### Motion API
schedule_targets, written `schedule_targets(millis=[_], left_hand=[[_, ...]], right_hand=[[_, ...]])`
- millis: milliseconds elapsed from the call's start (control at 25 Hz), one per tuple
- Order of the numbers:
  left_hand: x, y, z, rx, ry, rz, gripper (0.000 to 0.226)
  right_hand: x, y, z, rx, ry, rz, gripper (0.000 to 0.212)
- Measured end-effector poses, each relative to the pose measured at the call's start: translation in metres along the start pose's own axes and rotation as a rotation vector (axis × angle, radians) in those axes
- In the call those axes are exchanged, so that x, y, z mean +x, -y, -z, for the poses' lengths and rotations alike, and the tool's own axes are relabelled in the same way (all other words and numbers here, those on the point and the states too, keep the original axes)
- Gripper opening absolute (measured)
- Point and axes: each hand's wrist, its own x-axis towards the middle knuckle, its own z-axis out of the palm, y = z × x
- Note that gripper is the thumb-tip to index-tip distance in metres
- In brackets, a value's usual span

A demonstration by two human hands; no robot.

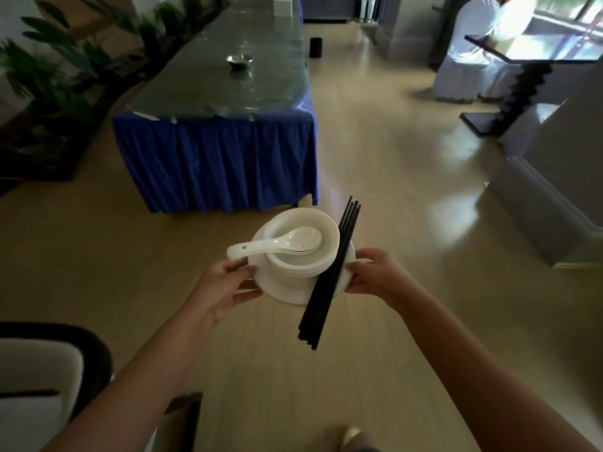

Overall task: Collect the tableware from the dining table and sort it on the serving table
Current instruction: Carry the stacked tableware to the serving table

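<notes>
Left hand: my left hand (pixel 225 282) grips the plate (pixel 287 290) rim.
Right hand: my right hand (pixel 375 274) grips its opposite rim.
Load: bowls (pixel 303 256), spoons (pixel 277 244), chopsticks (pixel 329 278) overhanging.
Room: bare floor (pixel 375 164) before the blue-skirted table (pixel 222 125).

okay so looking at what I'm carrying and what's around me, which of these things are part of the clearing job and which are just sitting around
Part of the job:
plates held by left hand and right hand
stacked bowls
white spoons in the top bowl
black chopsticks lying across the stack
blue-skirted table ahead

Just around:
metal bowl on that table
plants
covered chair
black bin
</notes>
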Motion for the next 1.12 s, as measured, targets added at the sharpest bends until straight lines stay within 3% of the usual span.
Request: schedule_targets(millis=[520,800,1120], left_hand=[[0.238,-0.105,-0.216,-0.121,-0.117,-0.062,0.02],[0.386,-0.177,-0.281,-0.107,-0.151,-0.079,0.015],[0.567,-0.294,-0.329,-0.112,-0.136,-0.104,0.016]], right_hand=[[0.288,0.148,0.184,-0.105,0.132,0.08,0.017],[0.451,0.216,0.226,-0.104,0.179,0.09,0.017],[0.631,0.341,0.254,-0.094,0.169,0.082,0.013]])
